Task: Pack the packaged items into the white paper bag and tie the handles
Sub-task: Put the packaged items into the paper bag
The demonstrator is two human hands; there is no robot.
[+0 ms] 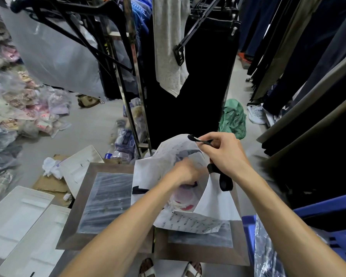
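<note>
The white paper bag [216, 200] stands open on a framed picture, just in front of me. My right hand [222, 152] pinches the bag's far rim together with a black ribbon handle [224, 180] that loops down below it. My left hand [185, 171] is blurred and reaches into the bag's mouth, fingers closed around clear plastic wrapping. Inside the bag lies a packaged item [183, 198] in pink, white and red. A second black handle [139, 190] shows on the bag's left side.
Two grey framed pictures [78, 220] lie under the bag. Flat white bags [18, 222] and cardboard are on the floor at left, with a heap of packaged garments [18, 108] beyond. Clothes racks crowd ahead and right. A blue crate [340, 232] is at right.
</note>
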